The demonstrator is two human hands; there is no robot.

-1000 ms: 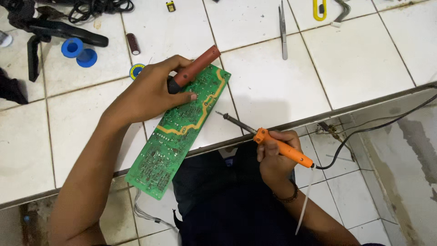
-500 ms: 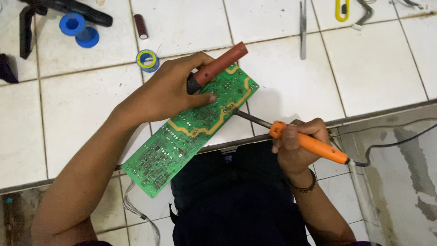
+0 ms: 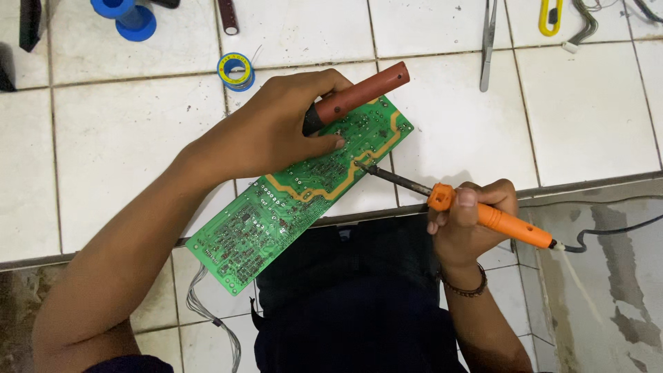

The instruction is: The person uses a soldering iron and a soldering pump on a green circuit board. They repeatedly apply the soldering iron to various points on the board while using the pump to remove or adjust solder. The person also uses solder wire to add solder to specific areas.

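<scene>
A long green circuit board [image 3: 290, 200] lies slanted across the edge of a white tiled floor, solder side up. My left hand [image 3: 276, 131] rests on its upper part and grips a dark red tool handle [image 3: 359, 93], likely a desoldering pump, pointing down at the board. My right hand [image 3: 469, 217] holds an orange soldering iron [image 3: 483, 214] like a pen. Its dark tip [image 3: 362, 166] touches the board just right of my left fingers. The iron's black cord [image 3: 608, 231] trails off to the right.
A small solder spool [image 3: 236, 70] lies just above my left hand. Blue spools [image 3: 128, 15] sit at the top left, metal tweezers [image 3: 488, 41] and a yellow-handled tool [image 3: 548, 17] at the top right. Thin wires [image 3: 207, 311] hang below the board. The floor steps down at right.
The view has shifted so the board and hands sit higher and more central. The iron's tip has come onto the board near my left fingers. Both grips are unchanged.
</scene>
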